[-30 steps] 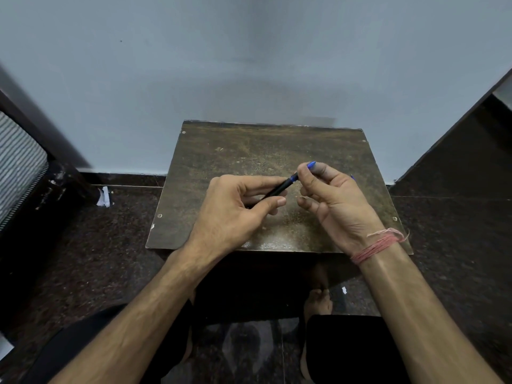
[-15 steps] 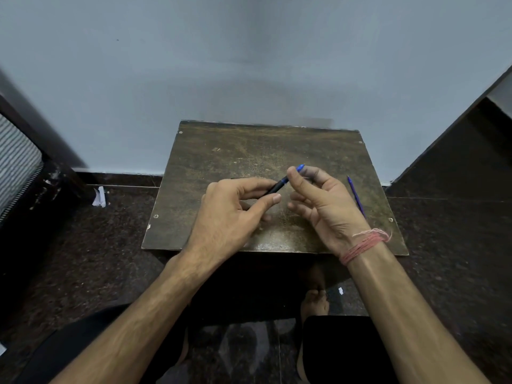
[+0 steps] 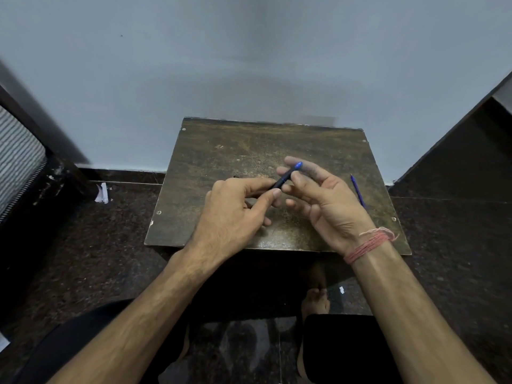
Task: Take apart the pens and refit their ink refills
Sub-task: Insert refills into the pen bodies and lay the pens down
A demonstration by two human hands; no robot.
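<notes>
The worn dark-brown wooden counter (image 3: 227,162) carries one slim blue ink refill (image 3: 357,191) at its right side, unchanged. Above its centre, the left hand (image 3: 232,212) pinches the black-barrelled pen with blue end (image 3: 285,177). The right hand's (image 3: 327,200) grip has shifted up the blue end, pinching it: separation appears under way.

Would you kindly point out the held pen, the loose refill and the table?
Pen (image 3: 283,179), head view, mid barrel.
Refill (image 3: 358,191), head view, mid shaft.
Table (image 3: 221,162), head view, bare top.
</notes>
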